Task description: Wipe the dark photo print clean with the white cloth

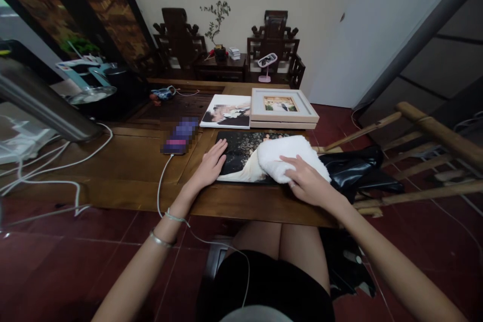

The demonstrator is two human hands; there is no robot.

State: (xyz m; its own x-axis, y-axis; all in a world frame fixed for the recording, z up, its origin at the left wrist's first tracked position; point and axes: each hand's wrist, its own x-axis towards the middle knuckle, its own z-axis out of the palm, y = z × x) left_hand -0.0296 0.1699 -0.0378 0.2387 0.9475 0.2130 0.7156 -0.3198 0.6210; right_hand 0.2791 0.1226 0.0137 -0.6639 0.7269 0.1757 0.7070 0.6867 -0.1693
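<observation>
A dark photo print [241,153] lies flat near the front edge of the wooden table [132,171]. My left hand [210,163] rests flat on the print's left edge, fingers stretched out. My right hand [307,181] presses down on a folded white cloth [289,156] that lies on the right part of the print, fingers laid over the cloth. Behind the print lie another photo print [230,110] and a white picture frame [283,106] stacked on a second frame.
A phone [180,136] with a white cable lies left of the prints. A black bag [358,168] sits at the table's right end, by bamboo poles [433,131]. A fan [88,80] and cables are at left. Dark wooden chairs [275,40] stand at the back wall.
</observation>
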